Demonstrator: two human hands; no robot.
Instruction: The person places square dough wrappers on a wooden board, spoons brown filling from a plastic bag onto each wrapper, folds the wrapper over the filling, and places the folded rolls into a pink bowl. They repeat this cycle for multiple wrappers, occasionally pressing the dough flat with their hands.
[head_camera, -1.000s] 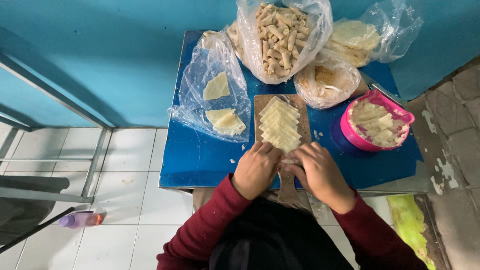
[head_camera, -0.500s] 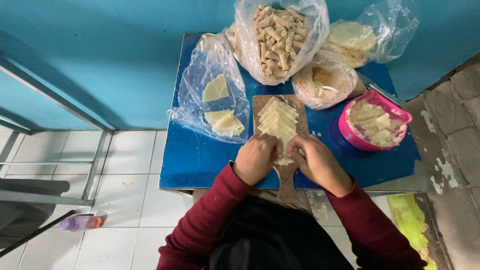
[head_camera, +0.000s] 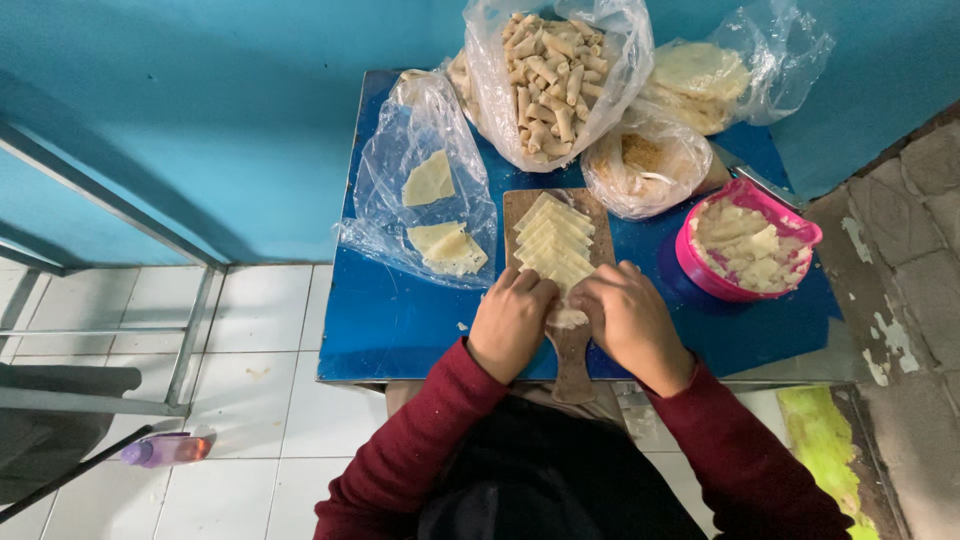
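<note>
**Both hands on wrapper at board's near end**

I see the pale wrapper (head_camera: 567, 318) at the near end of the wooden board (head_camera: 560, 260), mid near edge of the blue table (head_camera: 400, 320). Left hand (head_camera: 512, 322) and right hand (head_camera: 628, 322) pinch it from both sides. Stacked wrappers (head_camera: 553, 240) lie just beyond; pink bowl (head_camera: 748, 250) sits at the right edge.

The fingers (head_camera: 535, 290) of the left hand (head_camera: 512, 325) and the right hand (head_camera: 628, 322) curl down over a small pale piece (head_camera: 567, 318), so most of it is hidden and its shape cannot be told. The wooden board (head_camera: 570, 350) is covered by wrappers and hands in the middle. The person's body hides the near edge of the blue surface (head_camera: 400, 320). The contents of the pink bowl (head_camera: 700, 272) are too small to identify.
</note>
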